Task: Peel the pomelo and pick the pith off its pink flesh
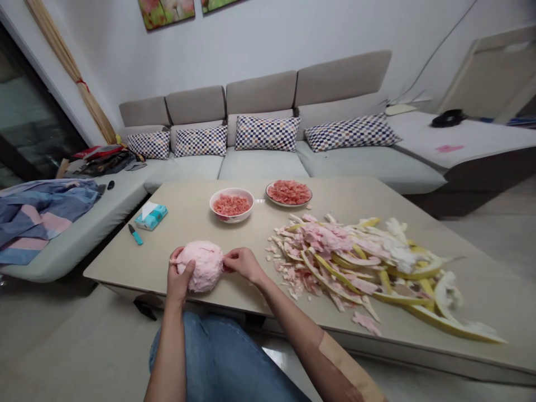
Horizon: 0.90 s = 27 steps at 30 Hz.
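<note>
A peeled pomelo, round and covered in pale pink pith, is held over the near edge of the table. My left hand wraps around its left side, the thumb lying across the front. At the pomelo's right side, my right hand has its thumb and fingers closed in a pinch on the pith. Behind the fruit stands a white bowl with pink pomelo flesh in it. Farther back and to the right, a dark-rimmed plate carries a heap of similar flesh.
Yellow-green rind strips and pink pith scraps cover the table's right part. A teal-handled knife and a tissue pack lie at left. A grey sofa with checked cushions runs behind the table.
</note>
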### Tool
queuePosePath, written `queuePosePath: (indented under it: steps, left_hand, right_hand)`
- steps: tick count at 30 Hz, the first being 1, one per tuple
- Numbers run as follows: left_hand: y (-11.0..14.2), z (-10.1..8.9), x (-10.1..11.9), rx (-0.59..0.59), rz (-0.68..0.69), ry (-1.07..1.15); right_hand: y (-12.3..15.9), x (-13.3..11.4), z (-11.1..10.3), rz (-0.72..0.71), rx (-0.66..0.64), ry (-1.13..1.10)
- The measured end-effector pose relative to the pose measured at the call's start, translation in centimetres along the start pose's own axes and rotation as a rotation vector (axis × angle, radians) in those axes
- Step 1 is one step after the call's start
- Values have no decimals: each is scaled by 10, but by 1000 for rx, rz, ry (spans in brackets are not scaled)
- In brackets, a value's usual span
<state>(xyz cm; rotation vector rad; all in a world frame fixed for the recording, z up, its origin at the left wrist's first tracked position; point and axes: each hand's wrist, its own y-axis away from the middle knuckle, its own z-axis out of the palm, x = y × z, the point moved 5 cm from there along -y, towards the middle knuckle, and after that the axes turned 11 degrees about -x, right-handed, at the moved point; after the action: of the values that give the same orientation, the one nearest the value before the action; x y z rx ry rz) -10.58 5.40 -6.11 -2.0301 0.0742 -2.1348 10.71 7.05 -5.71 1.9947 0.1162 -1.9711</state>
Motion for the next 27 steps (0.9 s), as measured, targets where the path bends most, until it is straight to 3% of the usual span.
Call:
queuePosePath:
  steps: [4,9,21,24,27]
  left_hand:
    - [-2,0,2,-7,39,-44]
    - [-1,-2,1,-10,32,-66]
    - [-1,-7,8,-3,105,3]
    - [-1,-9,7,3,85,23]
    - [1,-8,8,-17,82,24]
  right_hand:
    - [-5,13,0,3,111,-25]
    - [-13,25,-1,51,141,-154]
    - [3,20,-15,-39,237,-324]
    - [15,12,-29,-84,263,-303]
    - [36,-12,-65,-219,375,-56]
